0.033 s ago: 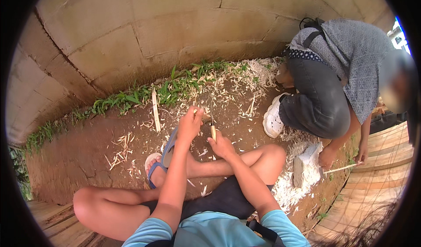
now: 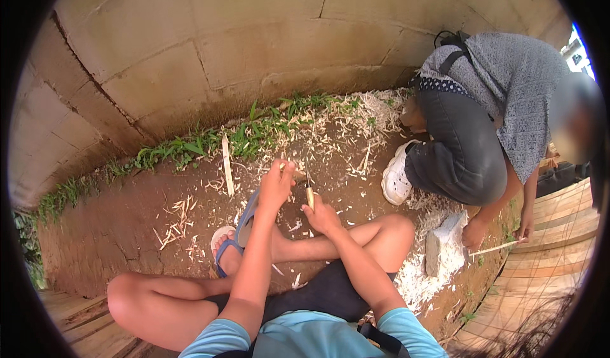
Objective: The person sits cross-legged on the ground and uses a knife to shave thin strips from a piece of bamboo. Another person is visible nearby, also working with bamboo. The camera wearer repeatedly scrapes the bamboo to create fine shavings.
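My right hand [image 2: 323, 217] is closed round the pale wooden handle of a knife [image 2: 310, 197]. Its narrow dark blade points away from me, and part of the blade is hard to make out against the ground. Just left of it, my left hand [image 2: 276, 186] is raised and closed on a small pale piece of wood [image 2: 282, 166]. The fingers hide most of that piece. Both hands are above my crossed legs, close together but apart. Below them, my foot wears a blue-strapped sandal [image 2: 227, 251].
Pale shavings [image 2: 178, 221] litter the brown soil. A longer wood strip [image 2: 227, 165] lies beside the grass [image 2: 184, 147] along a block wall [image 2: 254, 34]. To the right, another person [image 2: 467, 142] crouches by a grey block [image 2: 437, 253], holding a thin stick [image 2: 492, 247]. Wooden boards [image 2: 546, 237] edge the right.
Less of the knife's blade shows than before. My left hand has shifted very slightly, and the view has dipped a little. The other person keeps nearly the same pose.
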Demonstrator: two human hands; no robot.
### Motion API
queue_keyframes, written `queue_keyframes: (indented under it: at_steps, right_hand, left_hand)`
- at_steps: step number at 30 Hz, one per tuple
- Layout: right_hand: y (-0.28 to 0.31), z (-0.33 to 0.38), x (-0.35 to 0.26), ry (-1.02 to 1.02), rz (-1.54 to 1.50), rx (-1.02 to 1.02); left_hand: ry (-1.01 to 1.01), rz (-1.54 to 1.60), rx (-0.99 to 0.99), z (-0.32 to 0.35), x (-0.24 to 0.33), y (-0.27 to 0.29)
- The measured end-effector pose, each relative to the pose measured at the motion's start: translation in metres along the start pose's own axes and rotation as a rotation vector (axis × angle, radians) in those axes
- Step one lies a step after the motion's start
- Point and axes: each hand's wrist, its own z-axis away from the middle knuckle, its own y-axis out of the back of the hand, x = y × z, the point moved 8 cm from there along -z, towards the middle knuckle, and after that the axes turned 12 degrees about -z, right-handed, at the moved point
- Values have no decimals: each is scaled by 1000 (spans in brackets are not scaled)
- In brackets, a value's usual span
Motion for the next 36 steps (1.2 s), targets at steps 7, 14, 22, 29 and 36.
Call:
queue_keyframes:
  at_steps: [7, 14, 22, 29, 36]
  right_hand:
    - [9, 8, -21, 96, -37, 136]
    - [30, 9, -33, 149, -26, 319]
    - [7, 4, -21, 95, 110, 77]
    - [-6, 13, -13, 14, 193, -68]
    - [2, 9, -10, -114, 186, -99]
  left_hand:
    - [-54, -249, 303, -17, -36, 40]
    - [-244, -341, 275, -16, -25, 42]
    - [-38, -509, -44, -12, -29, 36]
    - [-144, -585, -24, -1, -13, 34]
    - [-133, -444, -92, -16, -27, 29]
